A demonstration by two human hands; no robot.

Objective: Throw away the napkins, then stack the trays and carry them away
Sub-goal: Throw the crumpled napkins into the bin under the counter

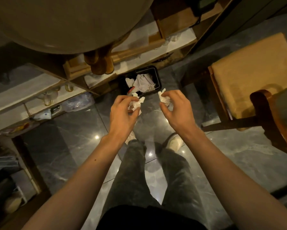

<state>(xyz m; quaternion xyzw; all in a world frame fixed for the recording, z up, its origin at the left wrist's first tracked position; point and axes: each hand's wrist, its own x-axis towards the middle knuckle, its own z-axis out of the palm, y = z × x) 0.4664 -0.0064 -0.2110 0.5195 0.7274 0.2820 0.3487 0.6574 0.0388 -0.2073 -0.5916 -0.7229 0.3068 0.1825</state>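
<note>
1. Nearest the camera, both forearms reach forward over the person's own legs and the dark, glossy floor point(69, 143), roughly side by side.

2. The left hand point(122, 112) is curled shut around a crumpled white napkin point(137, 102) — paper bulges out past the fingertips on the far side.

3. The right hand point(175, 108) pinches a second, smaller wad point(163, 97) between thumb and fingers, a corner of it sticking up toward 12 o'clock.

4. Just beyond both hands, at about 12 o'clock from the gap between them, a black bin point(157, 75) stands on the floor against the foot of a wooden shelf unit point(59, 83). It already holds white paper scraps.

5. The relation that matters: the bin's mouth lies ahead of the hands and below them. Its long side runs roughly from 9 to 3 o'clock, tilted a little, so both wads could fall in side by side.

6. From the left hand the opening sits near 1 o'clock; from the right hand, near 11 o'clock. The left wad overlaps the bin's near rim in this view, so I judge the left hand slightly nearer — though height above the rim cannot be told.

7. My reading is that a short push forward, then letting go, would do it; released here, the paper may land on the floor short of the rim.

8. Farther off, a cushioned wooden chair point(248, 75) stands at 2 o'clock and a round tabletop point(64, 22) at 11 o'clock. No trays are in view.
</note>
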